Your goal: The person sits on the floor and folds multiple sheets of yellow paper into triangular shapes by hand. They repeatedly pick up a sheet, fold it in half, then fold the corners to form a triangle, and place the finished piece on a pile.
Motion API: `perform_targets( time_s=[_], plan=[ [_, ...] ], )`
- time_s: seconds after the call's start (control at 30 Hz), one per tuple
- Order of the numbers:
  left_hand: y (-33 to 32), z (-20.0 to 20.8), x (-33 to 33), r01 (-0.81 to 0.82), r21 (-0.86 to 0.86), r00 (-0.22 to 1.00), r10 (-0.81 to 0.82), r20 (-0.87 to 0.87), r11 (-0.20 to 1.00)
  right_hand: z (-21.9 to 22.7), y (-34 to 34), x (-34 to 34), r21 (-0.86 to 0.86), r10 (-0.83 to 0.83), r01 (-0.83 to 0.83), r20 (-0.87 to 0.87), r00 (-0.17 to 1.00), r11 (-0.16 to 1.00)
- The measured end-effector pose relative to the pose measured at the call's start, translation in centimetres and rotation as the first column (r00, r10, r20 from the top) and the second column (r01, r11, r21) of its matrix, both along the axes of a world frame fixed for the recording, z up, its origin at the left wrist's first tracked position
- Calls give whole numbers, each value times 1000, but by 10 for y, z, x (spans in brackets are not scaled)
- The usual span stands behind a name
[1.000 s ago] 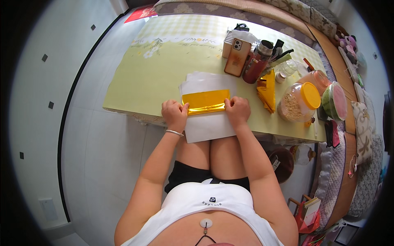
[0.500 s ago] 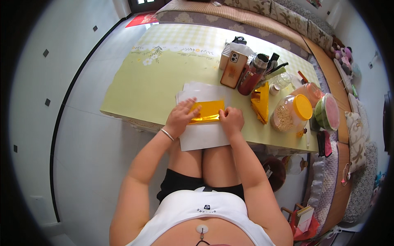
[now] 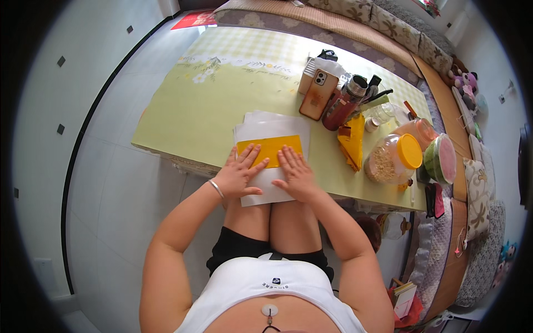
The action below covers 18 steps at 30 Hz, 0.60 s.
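A gold foil sheet, folded into a rectangle (image 3: 270,145), lies on white paper sheets (image 3: 271,123) at the table's near edge. My left hand (image 3: 240,172) rests palm down with its fingers spread over the left part of the foil. Over the right part, my right hand (image 3: 295,173) is also flat, its fingers stretched out. Both palms reach onto the lower white sheet, which overhangs the table edge above my thighs. Neither hand grips anything. A folded gold foil piece (image 3: 351,144) stands to the right of the papers.
Along the right of the table (image 3: 183,116) stand a phone (image 3: 320,94), a dark red thermos (image 3: 342,104), a yellow-lidded jar (image 3: 387,158) and a cut watermelon under wrap (image 3: 440,159). A sofa (image 3: 327,33) runs behind the table. Below the right edge sits a dark bin (image 3: 366,233).
My right hand has opened from its pinch on the foil's right edge and now lies flat on it. My left hand has come down onto the foil, which looks flatter.
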State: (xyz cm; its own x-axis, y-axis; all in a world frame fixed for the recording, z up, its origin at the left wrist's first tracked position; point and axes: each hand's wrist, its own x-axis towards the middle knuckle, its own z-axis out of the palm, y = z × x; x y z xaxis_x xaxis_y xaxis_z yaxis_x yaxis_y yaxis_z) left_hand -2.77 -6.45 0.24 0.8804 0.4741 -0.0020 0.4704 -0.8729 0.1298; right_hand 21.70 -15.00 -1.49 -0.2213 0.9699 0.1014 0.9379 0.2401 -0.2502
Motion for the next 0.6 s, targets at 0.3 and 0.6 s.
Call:
perform_targets(
  time_s=[0.3, 0.6],
  plan=[
    [33, -19, -36, -388, -129, 742, 392, 544, 913, -4, 14, 37, 169, -160, 248, -414, 896, 954],
    [60, 15, 15, -510, -496, 706, 671, 224, 702, 11, 53, 27, -551, -566, 150, -820, 85, 821]
  ],
)
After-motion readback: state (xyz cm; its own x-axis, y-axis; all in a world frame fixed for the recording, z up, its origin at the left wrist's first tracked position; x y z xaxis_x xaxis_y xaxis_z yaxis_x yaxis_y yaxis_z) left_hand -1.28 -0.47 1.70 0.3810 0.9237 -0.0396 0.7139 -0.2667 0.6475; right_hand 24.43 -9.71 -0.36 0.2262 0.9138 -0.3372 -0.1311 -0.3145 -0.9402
